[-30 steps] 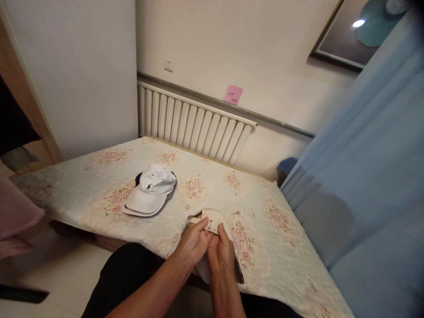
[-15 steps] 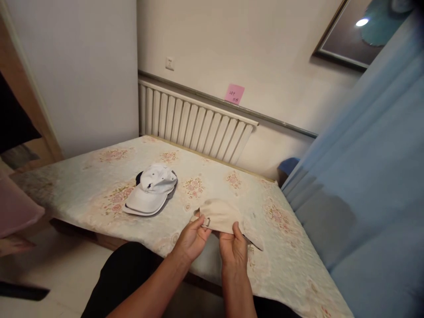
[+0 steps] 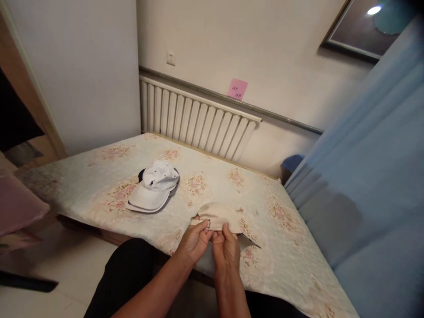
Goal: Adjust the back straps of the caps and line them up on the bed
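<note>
The person's left hand (image 3: 194,243) pinches a beige cap (image 3: 220,215) between thumb and fingers beside its strap buckle (image 3: 208,224), while the right hand (image 3: 228,248) grips the same cap's rim just beside it. The beige cap is at the near edge of the bed (image 3: 274,256), its brim pointing right. Farther left, in from that edge, a white cap (image 3: 158,181) lies stacked on darker headwear, its brim toward the near edge.
</note>
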Demonstrator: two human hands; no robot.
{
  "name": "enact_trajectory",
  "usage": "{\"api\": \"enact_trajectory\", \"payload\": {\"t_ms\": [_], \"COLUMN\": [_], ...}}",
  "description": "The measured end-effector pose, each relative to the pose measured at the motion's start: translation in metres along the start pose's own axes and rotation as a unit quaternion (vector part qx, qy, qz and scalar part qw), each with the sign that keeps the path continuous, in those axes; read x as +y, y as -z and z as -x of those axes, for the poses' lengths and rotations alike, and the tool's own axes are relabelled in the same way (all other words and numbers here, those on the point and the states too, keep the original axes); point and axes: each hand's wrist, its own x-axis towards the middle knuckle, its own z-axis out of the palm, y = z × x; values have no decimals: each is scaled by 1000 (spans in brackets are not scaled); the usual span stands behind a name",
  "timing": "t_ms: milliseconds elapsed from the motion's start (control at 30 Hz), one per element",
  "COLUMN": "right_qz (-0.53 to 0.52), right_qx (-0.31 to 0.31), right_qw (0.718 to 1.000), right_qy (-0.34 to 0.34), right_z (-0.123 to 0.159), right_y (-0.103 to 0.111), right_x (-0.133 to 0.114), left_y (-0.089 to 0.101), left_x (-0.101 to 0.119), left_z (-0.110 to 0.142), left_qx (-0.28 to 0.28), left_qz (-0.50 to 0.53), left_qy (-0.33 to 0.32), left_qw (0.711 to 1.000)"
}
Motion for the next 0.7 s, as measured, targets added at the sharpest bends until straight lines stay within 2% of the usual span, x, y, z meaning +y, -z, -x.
{"api": "enact_trajectory", "payload": {"t_ms": [100,233,367,500,700], "right_qz": [-8,-14,-9,18,-30], "right_qx": [33,45,26,-10,47], "right_qw": [999,998,1000,999,998], "right_qy": [14,29,12,-27,-19], "right_z": [-10,-13,-2,6,-7], "right_y": [11,21,16,5,7], "right_x": [-12,-23,-16,-5,-20], "left_y": [4,7,8,9,10], "left_x": [0,-4,-9,-7,1], "left_z": [0,3,5,6,7], "left_qx": [12,-6,6,-8,20], "left_qz": [0,-6,-5,-8,3], "left_qy": [0,10,10,19,5], "left_qw": [1000,1000,1000,1000,1000]}}
